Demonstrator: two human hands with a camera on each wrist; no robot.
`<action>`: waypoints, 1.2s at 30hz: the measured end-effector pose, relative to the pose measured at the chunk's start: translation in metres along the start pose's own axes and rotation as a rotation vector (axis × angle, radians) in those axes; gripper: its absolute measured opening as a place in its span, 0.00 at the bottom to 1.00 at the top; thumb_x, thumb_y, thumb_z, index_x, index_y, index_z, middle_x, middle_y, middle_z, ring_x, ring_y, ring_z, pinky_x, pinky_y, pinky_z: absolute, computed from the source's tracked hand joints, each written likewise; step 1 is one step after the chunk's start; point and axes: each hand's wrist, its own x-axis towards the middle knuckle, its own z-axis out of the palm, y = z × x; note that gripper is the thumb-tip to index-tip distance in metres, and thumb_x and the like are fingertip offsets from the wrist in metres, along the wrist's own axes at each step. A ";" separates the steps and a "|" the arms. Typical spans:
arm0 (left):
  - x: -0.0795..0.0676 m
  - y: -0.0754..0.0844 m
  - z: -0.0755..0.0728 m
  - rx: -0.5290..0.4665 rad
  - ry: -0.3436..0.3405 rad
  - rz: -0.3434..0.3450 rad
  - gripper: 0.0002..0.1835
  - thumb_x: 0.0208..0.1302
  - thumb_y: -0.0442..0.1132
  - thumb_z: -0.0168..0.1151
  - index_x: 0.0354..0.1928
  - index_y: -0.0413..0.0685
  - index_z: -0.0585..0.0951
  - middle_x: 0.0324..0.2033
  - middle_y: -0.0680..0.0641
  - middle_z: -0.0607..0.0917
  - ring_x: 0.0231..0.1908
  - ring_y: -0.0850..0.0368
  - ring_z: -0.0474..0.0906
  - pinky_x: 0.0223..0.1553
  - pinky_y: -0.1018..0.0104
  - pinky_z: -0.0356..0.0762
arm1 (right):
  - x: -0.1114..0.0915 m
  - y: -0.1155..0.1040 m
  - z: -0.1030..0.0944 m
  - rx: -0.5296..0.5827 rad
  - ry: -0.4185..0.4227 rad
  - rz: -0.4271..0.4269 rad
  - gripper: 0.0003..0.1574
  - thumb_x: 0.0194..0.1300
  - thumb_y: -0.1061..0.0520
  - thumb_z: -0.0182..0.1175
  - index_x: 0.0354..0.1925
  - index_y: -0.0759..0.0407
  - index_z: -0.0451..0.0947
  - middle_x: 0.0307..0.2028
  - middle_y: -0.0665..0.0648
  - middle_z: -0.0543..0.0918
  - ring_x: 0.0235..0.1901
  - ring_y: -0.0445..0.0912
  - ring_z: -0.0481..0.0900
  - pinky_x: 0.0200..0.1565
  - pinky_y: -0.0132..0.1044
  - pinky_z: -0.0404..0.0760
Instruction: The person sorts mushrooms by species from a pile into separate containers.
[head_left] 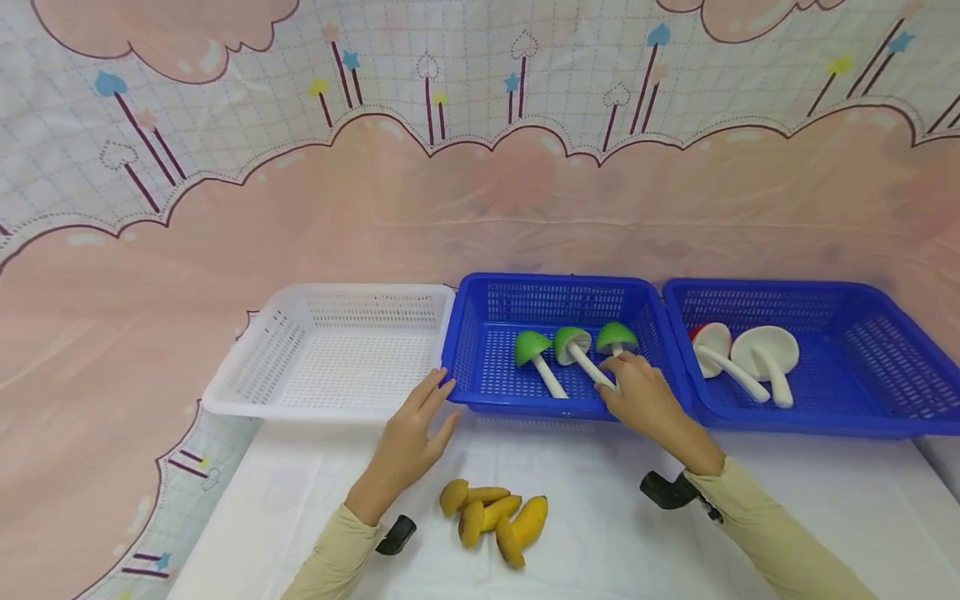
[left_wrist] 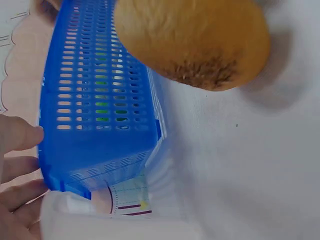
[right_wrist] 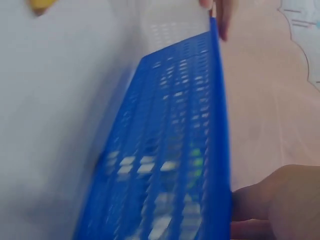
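My left hand [head_left: 408,437] reaches to the near left corner of the middle blue basket [head_left: 525,406], fingers mostly straight, fingertips at its rim. My right hand [head_left: 641,396] reaches over that basket's near right rim, fingers bent. Under its fingers runs the white stem of a toy mushroom with a green cap [head_left: 617,336]; whether they pinch it I cannot tell. Beside it lies a second green mushroom [head_left: 573,342], its stem end close to my right thumb. A third green mushroom [head_left: 532,346] lies further left. The right wrist view is blurred, the fingertips hidden behind the rim [right_wrist: 220,125].
Several yellow-brown mushrooms [head_left: 487,517] lie on the white cloth between my forearms; one mushroom [left_wrist: 195,40] looms large in the left wrist view. A white basket [head_left: 315,411] stands at left. The right blue basket [head_left: 847,421] holds two white-stemmed mushrooms [head_left: 765,350]. Behind hangs a patterned cloth [head_left: 480,208].
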 end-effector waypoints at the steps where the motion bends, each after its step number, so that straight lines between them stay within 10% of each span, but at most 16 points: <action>1: -0.002 0.001 -0.002 -0.012 -0.002 -0.002 0.25 0.56 0.33 0.68 0.57 0.34 0.76 0.61 0.36 0.72 0.63 0.42 0.66 0.57 0.55 0.70 | -0.006 0.004 -0.002 -0.022 0.023 0.007 0.20 0.59 0.59 0.62 0.47 0.72 0.78 0.46 0.71 0.78 0.47 0.66 0.74 0.43 0.62 0.73; 9: -0.021 0.016 -0.019 -0.163 -0.072 -0.042 0.27 0.55 0.31 0.67 0.59 0.42 0.75 0.61 0.41 0.72 0.61 0.48 0.69 0.59 0.58 0.70 | -0.047 0.035 -0.009 -0.174 0.099 0.051 0.35 0.71 0.45 0.49 0.59 0.75 0.68 0.62 0.78 0.63 0.63 0.71 0.56 0.56 0.75 0.53; 19: -0.050 0.037 -0.028 -0.233 -0.228 -0.139 0.29 0.50 0.29 0.69 0.58 0.49 0.77 0.60 0.51 0.75 0.60 0.53 0.71 0.58 0.54 0.71 | -0.075 0.065 -0.003 -0.211 0.128 -0.069 0.42 0.73 0.43 0.44 0.68 0.74 0.53 0.68 0.74 0.54 0.70 0.64 0.46 0.66 0.63 0.48; 36: -0.081 0.030 0.007 -0.373 -0.231 -0.209 0.24 0.44 0.25 0.71 0.48 0.47 0.81 0.47 0.53 0.82 0.50 0.57 0.78 0.54 0.64 0.75 | -0.077 0.073 0.011 -0.245 0.268 -0.142 0.43 0.71 0.42 0.48 0.67 0.75 0.56 0.67 0.73 0.59 0.68 0.64 0.52 0.67 0.58 0.49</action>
